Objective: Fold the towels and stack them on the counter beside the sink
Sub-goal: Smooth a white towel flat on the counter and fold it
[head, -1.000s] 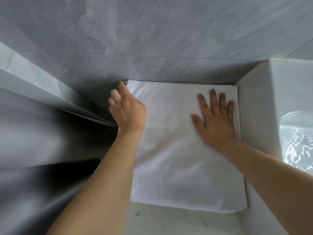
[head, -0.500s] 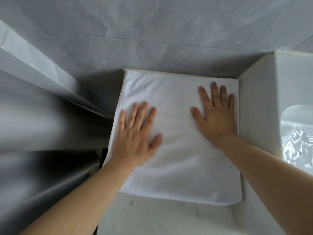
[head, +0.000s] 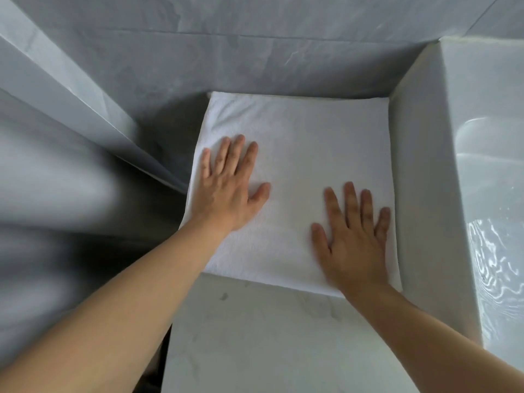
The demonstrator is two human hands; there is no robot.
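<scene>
Fingers of the left hand lie straight and slightly spread, palm flat on the folded white towel, near its left edge. Right hand same posture: fingers straight, a little fanned, pressing flat on the towel's near-right corner. Slight motion blur on the right hand.

Head view, edges:
- Towel sits on the white bench, pushed to the far end.
- Far edge of the towel runs along the foot of the grey tiled wall; can't tell if it touches.
- Right edge lies against the tall white side of the sink, touching or just beside it along its whole length.
- Left edge hangs a little over the bench's left edge; left little finger is just inside that edge.
- Near edge is slightly bowed, with bare bench showing in front of it.

Room to move:
- Blocked at the far and right sides by wall and sink.
- Open toward the viewer across the marbled bench surface.
- Left of the bench is a dark gap, then an angled grey panel.
- Sink basin at far right shows rippling water.
</scene>
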